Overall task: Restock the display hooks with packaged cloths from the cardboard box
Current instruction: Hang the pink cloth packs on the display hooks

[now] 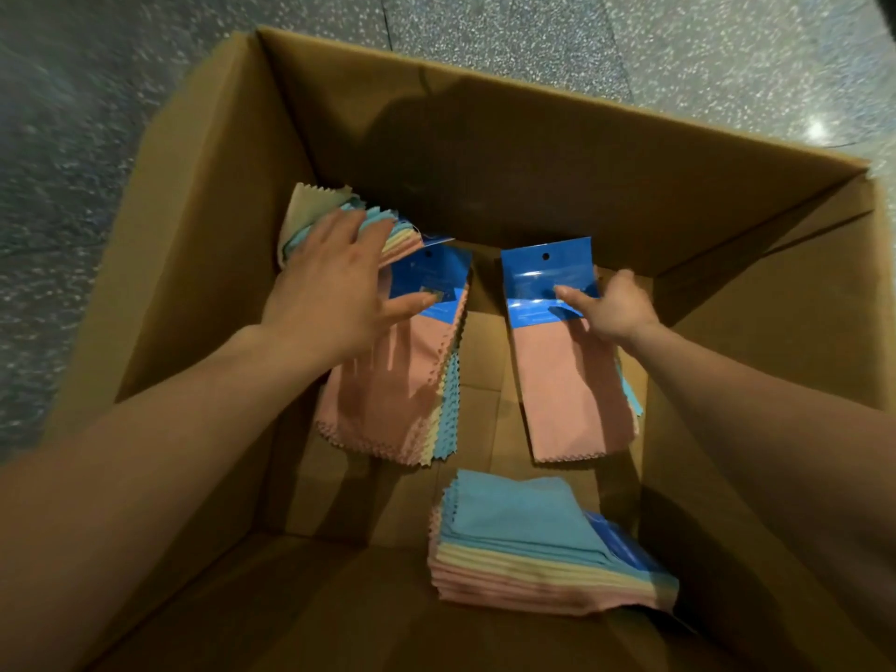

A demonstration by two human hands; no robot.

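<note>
I look down into an open cardboard box (485,152). My left hand (334,283) reaches in with fingers spread, its thumb lying on the blue header card of a pack of pink, yellow and blue cloths (402,380). Behind that hand a second pack (315,211) leans in the far left corner. My right hand (611,308) pinches the blue header of another pink-faced cloth pack (567,380), thumb on the front and fingers behind. A further stack of cloths (533,540) lies near the front of the box, blue side up.
The box stands on a grey speckled floor (533,36). Its tall walls rise around both forearms. Bare cardboard bottom (485,414) shows between the packs. No display hooks are in view.
</note>
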